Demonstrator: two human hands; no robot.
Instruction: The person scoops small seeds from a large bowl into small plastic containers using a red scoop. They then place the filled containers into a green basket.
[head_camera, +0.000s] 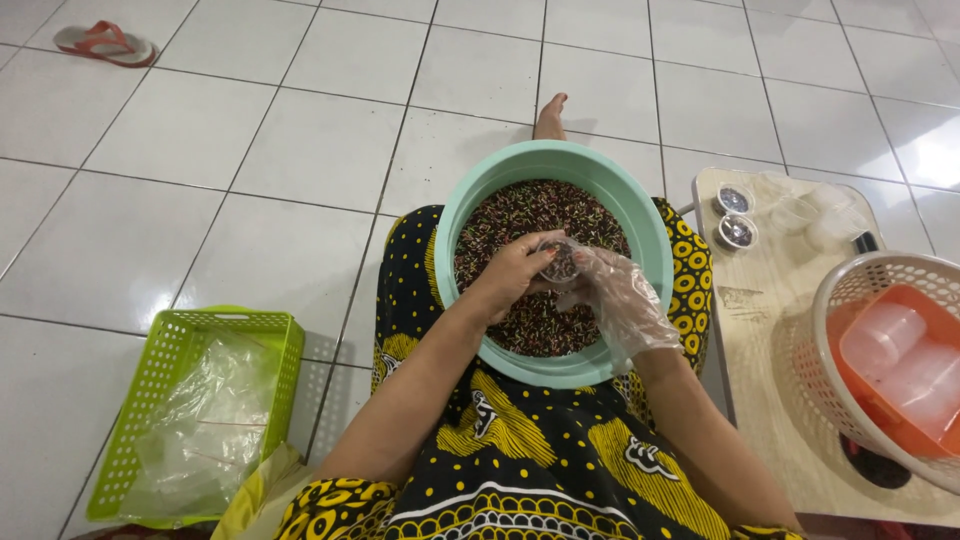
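A small clear cup (560, 262) is held over the mint-green basin (640, 215), which sits in the lap and is filled with dark mixed sprinkles (530, 215). Left hand (515, 275), bare: grip curled around the cup from the left side. Right hand (620, 300), in a clear plastic glove: fingers pressed against the cup from the right. Cup contents are seen as dark; fill level cannot be told. A low wooden surface (770, 400) at right carries two filled lidded cups (735, 215) and a white basket (850, 290) of empty containers (885, 345). A green basket (160, 370) with plastic bags stands on the tiled floor at left.
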